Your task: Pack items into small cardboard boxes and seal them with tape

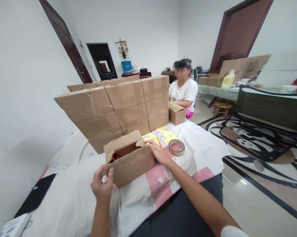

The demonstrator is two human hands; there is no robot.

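Note:
An open cardboard box (pixel 135 166) sits on the cloth-covered table in front of me, its long back flap raised. Something red and dark shows inside; most of the contents are hidden. My left hand (pixel 102 182) pinches the flap at the box's left end between thumb and fingers. At the other end, my right hand (pixel 159 153) holds the box, fingertips on the small right flap. A roll of brown packing tape (pixel 176 147) lies just right of that hand. Beside its fingers is a thin orange object (pixel 159 142), partly hidden.
Stacked taped cartons (pixel 128 107) form a wall behind the box. Another carton (pixel 177 113) stands at their right, near a seated person (pixel 184 89). A yellow patterned sheet (pixel 169 134) lies on the white and pink cloth (pixel 159 187). A black flat item (pixel 36 194) is at left.

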